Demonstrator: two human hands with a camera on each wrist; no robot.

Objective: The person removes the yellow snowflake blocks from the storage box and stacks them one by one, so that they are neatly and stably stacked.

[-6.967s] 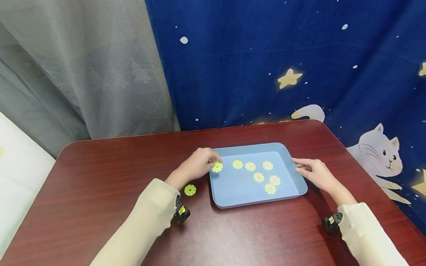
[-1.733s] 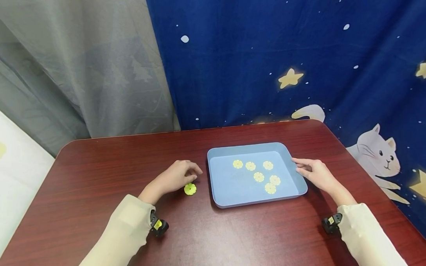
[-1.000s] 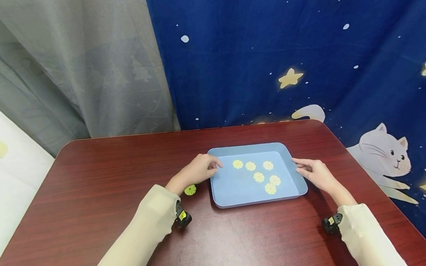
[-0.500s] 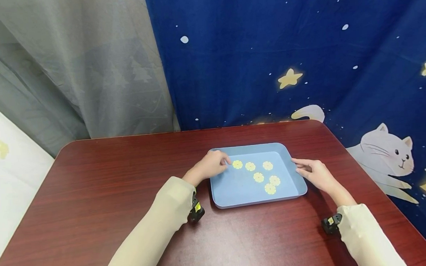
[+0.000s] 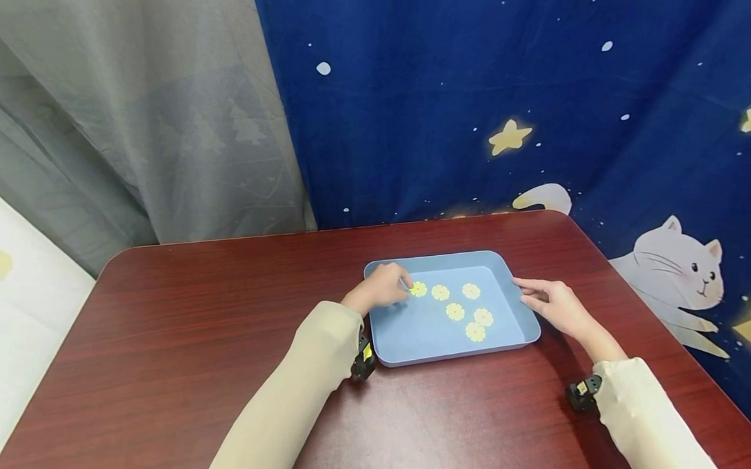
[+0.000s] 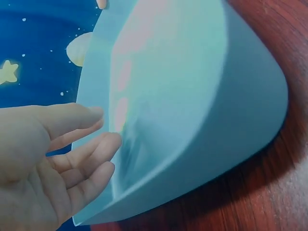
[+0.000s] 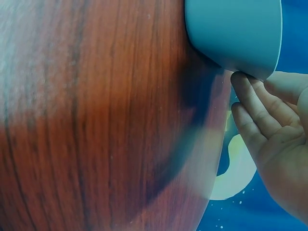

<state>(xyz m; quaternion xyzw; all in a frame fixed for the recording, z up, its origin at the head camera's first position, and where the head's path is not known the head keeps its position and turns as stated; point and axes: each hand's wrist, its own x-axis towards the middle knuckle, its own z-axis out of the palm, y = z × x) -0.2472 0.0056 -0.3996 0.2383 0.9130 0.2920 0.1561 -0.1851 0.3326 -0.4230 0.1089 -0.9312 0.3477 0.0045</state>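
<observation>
My left hand (image 5: pixel 386 284) reaches over the left end of a blue tray (image 5: pixel 416 343) in the head view. Its fingertips are beside the leftmost of several pale yellow, notched flower-like discs (image 5: pixel 418 289) lying flat inside. In the left wrist view, the thumb (image 6: pixel 72 117) and fingers are apart, with nothing seen held between them. My right hand (image 5: pixel 558 307) touches the tray's right outer wall with extended fingers; the right wrist view shows the fingertips (image 7: pixel 240 79) against that wall. My left sleeve now covers the yellow-green disc spot on the table.
The tray stands on a dark red wooden table (image 5: pixel 199 351). A grey curtain (image 5: pixel 210 130) and a blue curtain (image 5: pixel 408 109) with stars and a cat hang behind it. Two discs overlap near the tray's front right.
Seven seconds ago my left hand held a disc at the tray's left side. It then hovered by the table's yellow-green disc, and has moved right, back over the tray. My right hand has stayed put.
</observation>
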